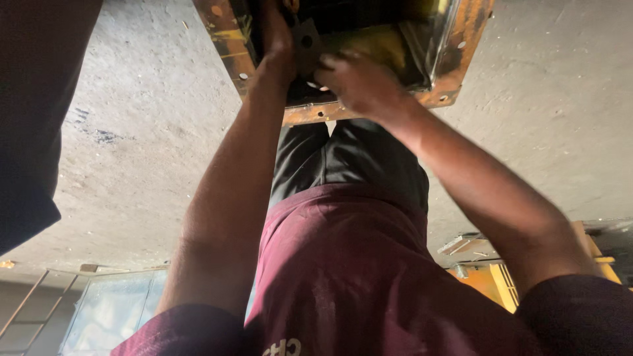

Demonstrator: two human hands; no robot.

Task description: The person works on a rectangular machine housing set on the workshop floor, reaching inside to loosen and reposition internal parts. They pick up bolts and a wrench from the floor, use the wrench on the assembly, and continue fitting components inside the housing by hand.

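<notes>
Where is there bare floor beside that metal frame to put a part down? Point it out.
Bare concrete floor lies open left of the rusty metal frame, and again to its right. Inside the frame it is crowded: the left hand and right hand work there. Yellow metal parts fill the lower right.

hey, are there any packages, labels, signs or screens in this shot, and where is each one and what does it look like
No packages, signs or screens.
Shirt print: pale lettering on the maroon shirt, bottom edge, cut off by the frame.
Both the left hand and the right hand reach into a rusty orange-yellow metal frame at the top, which shows no label.
</notes>
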